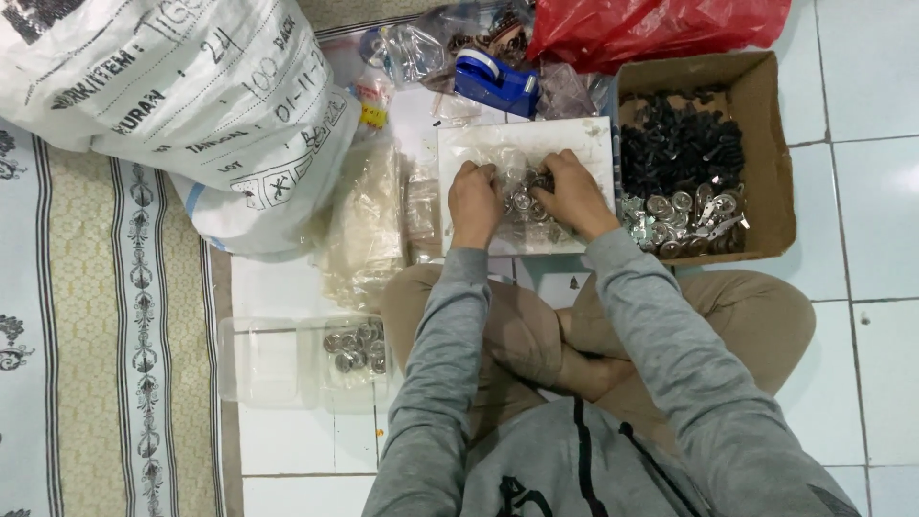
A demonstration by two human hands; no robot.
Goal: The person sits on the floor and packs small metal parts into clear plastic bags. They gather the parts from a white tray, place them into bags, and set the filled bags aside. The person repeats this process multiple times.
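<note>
Hands meet on the white board (593, 134) at twelve o'clock from your knees: your left hand (474, 199) and right hand (574, 191) both pinch a clear bag of small silver discs (525, 203), steadying it flat, cardboard box (775, 144) at three o'clock.

A board (525, 144) lies on the floor (862, 191) before the person's knees, with a cardboard box (771, 144) of small parts just right of it. A tape dispenser (496, 81) sits behind the board. Left stands a large sack (182, 105); nearer, a clear tray (263, 364) holding what seem metal discs (356, 349).
</note>
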